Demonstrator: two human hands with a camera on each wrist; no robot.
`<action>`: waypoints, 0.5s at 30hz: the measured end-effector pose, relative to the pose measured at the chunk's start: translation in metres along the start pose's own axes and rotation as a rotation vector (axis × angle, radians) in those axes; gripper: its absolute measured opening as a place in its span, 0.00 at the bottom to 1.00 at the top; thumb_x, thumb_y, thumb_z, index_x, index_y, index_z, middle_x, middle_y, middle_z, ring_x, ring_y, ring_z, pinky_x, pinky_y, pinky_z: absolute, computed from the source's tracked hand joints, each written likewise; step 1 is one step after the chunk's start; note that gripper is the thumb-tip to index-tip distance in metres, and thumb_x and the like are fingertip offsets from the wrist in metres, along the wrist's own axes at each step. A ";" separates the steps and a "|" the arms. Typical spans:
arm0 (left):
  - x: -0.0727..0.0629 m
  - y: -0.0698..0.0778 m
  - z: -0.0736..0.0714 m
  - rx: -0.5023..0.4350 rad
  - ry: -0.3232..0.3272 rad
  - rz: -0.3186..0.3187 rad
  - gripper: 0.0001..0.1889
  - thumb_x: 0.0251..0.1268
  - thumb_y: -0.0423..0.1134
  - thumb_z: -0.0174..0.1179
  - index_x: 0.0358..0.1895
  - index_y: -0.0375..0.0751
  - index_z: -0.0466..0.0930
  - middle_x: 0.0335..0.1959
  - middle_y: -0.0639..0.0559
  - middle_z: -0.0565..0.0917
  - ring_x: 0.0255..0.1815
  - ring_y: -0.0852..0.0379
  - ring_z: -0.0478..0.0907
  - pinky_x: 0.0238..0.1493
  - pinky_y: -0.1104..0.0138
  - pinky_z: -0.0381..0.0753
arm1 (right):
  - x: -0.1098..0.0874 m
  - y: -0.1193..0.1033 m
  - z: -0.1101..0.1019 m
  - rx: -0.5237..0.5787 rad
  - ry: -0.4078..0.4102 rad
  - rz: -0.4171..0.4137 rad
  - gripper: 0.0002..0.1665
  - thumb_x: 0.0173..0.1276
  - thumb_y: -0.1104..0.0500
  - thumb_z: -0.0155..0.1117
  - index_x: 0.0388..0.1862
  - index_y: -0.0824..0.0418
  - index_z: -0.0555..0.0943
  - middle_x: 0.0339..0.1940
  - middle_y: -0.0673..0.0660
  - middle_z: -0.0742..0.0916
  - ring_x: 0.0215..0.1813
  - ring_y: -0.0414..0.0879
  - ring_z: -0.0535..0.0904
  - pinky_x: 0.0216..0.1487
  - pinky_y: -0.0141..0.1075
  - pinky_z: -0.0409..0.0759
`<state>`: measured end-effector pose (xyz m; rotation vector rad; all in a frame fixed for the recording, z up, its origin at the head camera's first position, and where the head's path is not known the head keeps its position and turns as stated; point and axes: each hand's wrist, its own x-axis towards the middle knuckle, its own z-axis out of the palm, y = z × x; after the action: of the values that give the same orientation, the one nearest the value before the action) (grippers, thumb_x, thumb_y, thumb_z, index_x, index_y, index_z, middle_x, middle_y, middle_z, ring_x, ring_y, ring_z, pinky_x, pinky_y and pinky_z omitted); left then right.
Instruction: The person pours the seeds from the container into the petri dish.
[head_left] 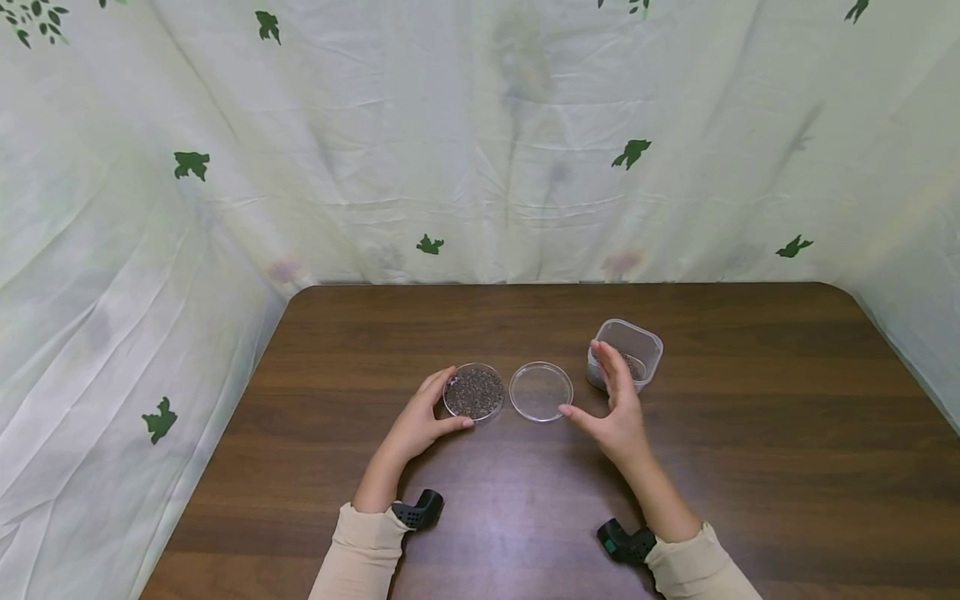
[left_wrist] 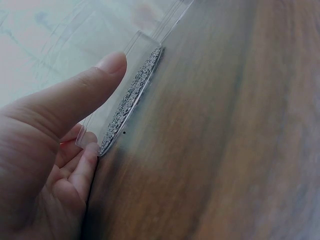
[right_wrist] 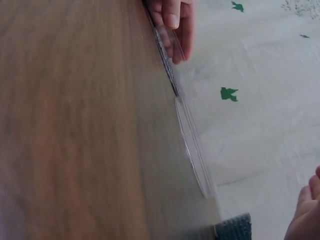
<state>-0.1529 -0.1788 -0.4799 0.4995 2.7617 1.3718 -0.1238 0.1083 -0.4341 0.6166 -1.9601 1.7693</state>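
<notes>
Clear seed dish: left hand grip clamped on rim. Right hand grip apart beside empty dish; brown counter.

Dark brown table; white, green-leafed cloth.

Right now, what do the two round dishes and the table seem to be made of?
Filled dish: clear, glossy, probably plastic; its thin see-through wall shows dark grains inside.
Empty dish: same clear material, wood visible through it; plastic or glass, hard to tell.
Table: dark brown wood grain with soft sheen, possibly laminate.
</notes>
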 end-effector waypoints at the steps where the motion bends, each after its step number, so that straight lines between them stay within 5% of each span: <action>1: 0.000 0.000 0.000 0.000 -0.001 0.000 0.46 0.41 0.45 0.71 0.66 0.35 0.58 0.64 0.40 0.61 0.64 0.47 0.57 0.62 0.54 0.54 | 0.000 0.000 0.000 -0.011 -0.019 0.004 0.55 0.35 0.83 0.70 0.63 0.78 0.53 0.62 0.74 0.63 0.66 0.61 0.54 0.65 0.39 0.52; 8: 0.001 -0.001 0.000 0.006 0.000 0.002 0.46 0.41 0.44 0.71 0.66 0.34 0.58 0.64 0.40 0.61 0.64 0.47 0.57 0.63 0.55 0.54 | -0.001 0.002 0.002 -0.049 -0.133 0.139 0.55 0.37 0.76 0.73 0.64 0.76 0.54 0.64 0.70 0.64 0.66 0.58 0.55 0.64 0.32 0.52; 15: 0.001 -0.001 0.001 0.009 0.001 0.001 0.46 0.41 0.44 0.71 0.66 0.34 0.58 0.64 0.40 0.61 0.64 0.47 0.57 0.63 0.55 0.54 | -0.001 0.003 0.002 -0.129 -0.238 0.249 0.57 0.39 0.69 0.76 0.66 0.73 0.53 0.65 0.69 0.63 0.67 0.58 0.54 0.65 0.45 0.52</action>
<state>-0.1538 -0.1786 -0.4808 0.5008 2.7704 1.3611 -0.1249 0.1066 -0.4371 0.5829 -2.3829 1.7586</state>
